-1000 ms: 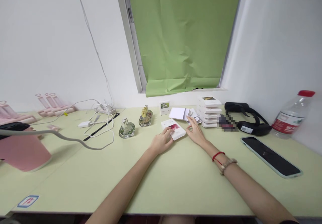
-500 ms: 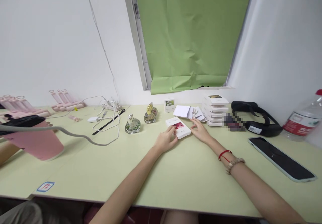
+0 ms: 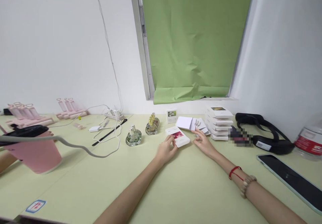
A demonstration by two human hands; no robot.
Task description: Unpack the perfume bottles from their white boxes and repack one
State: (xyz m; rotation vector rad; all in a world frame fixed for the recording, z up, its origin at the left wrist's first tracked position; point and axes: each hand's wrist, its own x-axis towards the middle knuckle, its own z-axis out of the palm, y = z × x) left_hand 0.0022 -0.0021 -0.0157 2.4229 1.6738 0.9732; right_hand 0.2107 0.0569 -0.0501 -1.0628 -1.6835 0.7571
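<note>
A flat white box (image 3: 183,140) with a red picture lies on the pale green table. My left hand (image 3: 165,150) rests at its left edge, fingers curled on the box. Just right of the box, my right hand (image 3: 203,143) has its fingers apart, the tips near an open white carton (image 3: 184,122) and a white insert (image 3: 197,123). A small upright box (image 3: 171,116) stands behind. Glass bottles with gold caps (image 3: 152,127) and others with silver caps (image 3: 133,137) stand to the left.
Stacked white boxes (image 3: 218,123), a black headset (image 3: 273,143), a phone (image 3: 291,180) and a plastic bottle (image 3: 309,142) are at the right. A pink cup (image 3: 37,155), cables (image 3: 107,131) and pink tubes (image 3: 23,113) are at the left. Another person's arm (image 3: 7,160) shows behind the cup.
The view has tilted up slightly, so the table things sit lower in the picture. My right hand has moved slightly away from the box with the red picture; my left hand stays on it.
</note>
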